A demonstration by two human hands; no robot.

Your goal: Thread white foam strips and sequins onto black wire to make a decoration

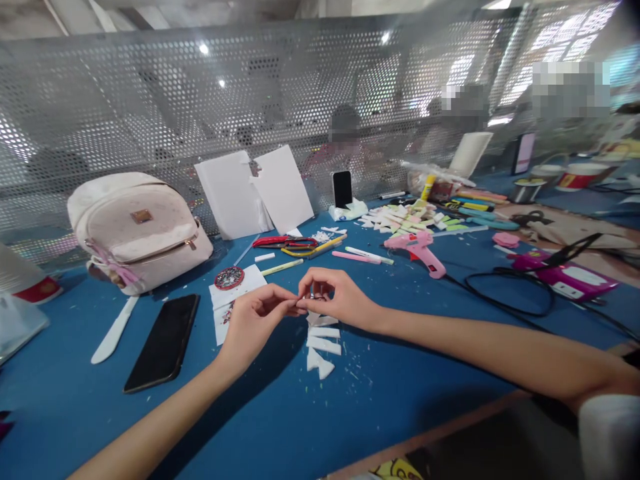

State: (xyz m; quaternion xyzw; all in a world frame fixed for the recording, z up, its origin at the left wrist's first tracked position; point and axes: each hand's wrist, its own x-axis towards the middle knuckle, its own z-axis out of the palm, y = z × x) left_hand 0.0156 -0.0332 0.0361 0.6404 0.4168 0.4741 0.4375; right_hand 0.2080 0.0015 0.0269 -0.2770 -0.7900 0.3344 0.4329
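Note:
My left hand [257, 320] and my right hand [337, 297] meet over the middle of the blue table, fingertips pinched together. Whatever lies between the fingers is too small to make out; a thin dark line shows near the right fingers. Just below the right hand lie several white foam strips [324, 345] and small white wedge pieces [320, 363], with crumbs around them. Beside the left hand a round tin of small beads [229, 278] rests on a white paper sheet [221, 320], which also has small dark-red bits on it.
A black phone [163, 343] and white plastic knife [115, 330] lie left, before a pale backpack [140, 230]. Pliers [277, 242] and pens [356, 257] lie beyond my hands. To the right are a pink glue gun [420, 250], its black cable [505, 310] and a purple power strip [570, 273].

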